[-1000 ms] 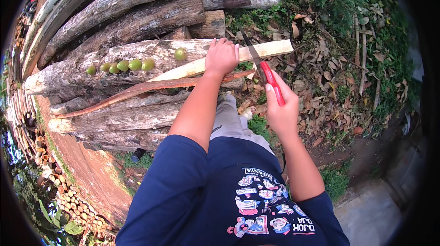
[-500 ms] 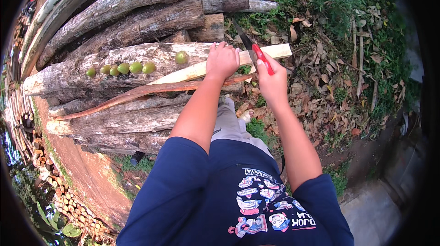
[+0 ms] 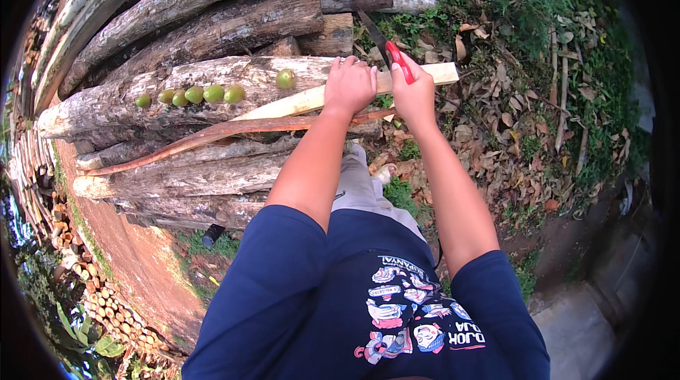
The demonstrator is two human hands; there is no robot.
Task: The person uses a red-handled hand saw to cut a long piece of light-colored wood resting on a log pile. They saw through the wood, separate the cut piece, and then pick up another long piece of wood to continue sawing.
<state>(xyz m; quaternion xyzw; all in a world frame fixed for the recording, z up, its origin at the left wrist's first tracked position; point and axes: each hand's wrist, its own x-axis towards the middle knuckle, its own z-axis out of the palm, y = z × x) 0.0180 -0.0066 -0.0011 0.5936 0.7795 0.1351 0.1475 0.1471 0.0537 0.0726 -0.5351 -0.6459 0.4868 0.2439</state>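
Note:
With my right hand [image 3: 415, 94] closed round its red handle, a pruning saw [image 3: 374, 31] lies across a pale squared wooden batten [image 3: 436, 74]. Its dark blade points away from me and stretches past the batten's far edge. Just left of the blade, my left hand [image 3: 348, 87] grips the batten from above and presses it on a thick log [image 3: 92, 112]. The batten's right end sticks out beyond the log, over the ground. Part of the blade near the batten is hidden by my right hand.
Several green fruits [image 3: 193, 95] sit in a row on the log, with a single green fruit [image 3: 285, 79] nearer my left hand. A reddish-brown strip of wood [image 3: 227, 128] lies along the near side. More logs [image 3: 227, 26] stretch behind; dry leaves [image 3: 489, 125] cover the ground at right.
My right hand has pushed the saw forward, away from me, so its handle is now close against the batten. My left hand keeps its place on the wood.

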